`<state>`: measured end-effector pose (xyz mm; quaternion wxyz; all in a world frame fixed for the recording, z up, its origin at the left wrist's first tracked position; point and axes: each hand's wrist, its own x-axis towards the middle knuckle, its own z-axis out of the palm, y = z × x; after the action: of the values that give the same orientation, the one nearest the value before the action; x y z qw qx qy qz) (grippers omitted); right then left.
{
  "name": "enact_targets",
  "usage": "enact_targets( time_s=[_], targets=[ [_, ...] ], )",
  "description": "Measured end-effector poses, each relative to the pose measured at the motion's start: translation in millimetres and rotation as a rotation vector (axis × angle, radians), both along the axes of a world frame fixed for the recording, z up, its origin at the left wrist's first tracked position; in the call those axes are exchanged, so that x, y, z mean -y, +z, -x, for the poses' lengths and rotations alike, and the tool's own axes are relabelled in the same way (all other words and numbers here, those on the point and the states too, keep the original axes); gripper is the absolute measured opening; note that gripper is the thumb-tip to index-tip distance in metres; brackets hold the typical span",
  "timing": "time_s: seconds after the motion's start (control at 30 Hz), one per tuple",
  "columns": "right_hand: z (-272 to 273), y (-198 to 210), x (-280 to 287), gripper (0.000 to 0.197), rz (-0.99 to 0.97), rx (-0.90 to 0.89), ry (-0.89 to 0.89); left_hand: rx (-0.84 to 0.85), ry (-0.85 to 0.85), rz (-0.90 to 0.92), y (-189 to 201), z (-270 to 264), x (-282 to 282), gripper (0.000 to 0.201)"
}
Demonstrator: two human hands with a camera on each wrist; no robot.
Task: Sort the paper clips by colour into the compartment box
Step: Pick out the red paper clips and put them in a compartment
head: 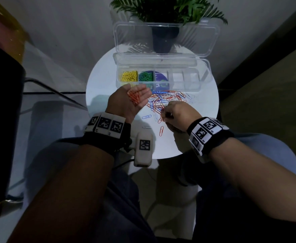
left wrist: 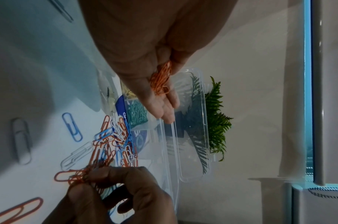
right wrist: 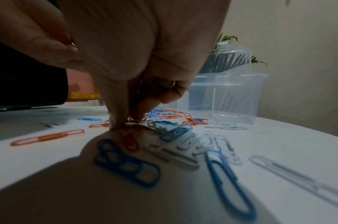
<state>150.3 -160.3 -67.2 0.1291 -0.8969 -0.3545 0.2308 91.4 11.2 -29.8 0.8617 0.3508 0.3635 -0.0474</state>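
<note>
Left hand (head: pixel 129 100) palm-up, fingers relaxed, cradling a bunch of orange clips (head: pixel 135 98) just before the compartment box (head: pixel 191 85) at the table's (head: pixel 98 81) far edge; right hand (head: pixel 178 114) pinches orange clips from the mixed pile (head: pixel 168 99) mid-table.

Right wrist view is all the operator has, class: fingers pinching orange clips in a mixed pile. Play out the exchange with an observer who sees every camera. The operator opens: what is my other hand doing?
Observer: Your left hand lies palm up with relaxed fingers and carries a bunch of orange clips.
Operator: Which colours are already in the box?
Observer: In the box, yellow clips fill the leftmost compartment and green clips the next. I see no clips in the other three.
Operator: Where is that left hand relative to the box?
Observer: Just in front of the box's left end, above the table.
</note>
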Motion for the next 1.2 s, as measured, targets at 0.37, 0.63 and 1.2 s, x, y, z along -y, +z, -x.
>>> enact_targets(
  time_s=[0.37,0.63,1.2],
  targets=[
    [-1,3,-4,0.019,-0.004,0.117,0.235,-0.025,0.016,0.030,2,7,12,0.049],
    [-9,9,0,0.016,-0.182,-0.031,-0.126,-0.048,0.077,0.078,-2,20,17,0.048],
    [7,60,-35,0.016,-0.451,-0.296,-0.218,0.035,0.121,0.338,-15,7,33,0.035]
  ],
)
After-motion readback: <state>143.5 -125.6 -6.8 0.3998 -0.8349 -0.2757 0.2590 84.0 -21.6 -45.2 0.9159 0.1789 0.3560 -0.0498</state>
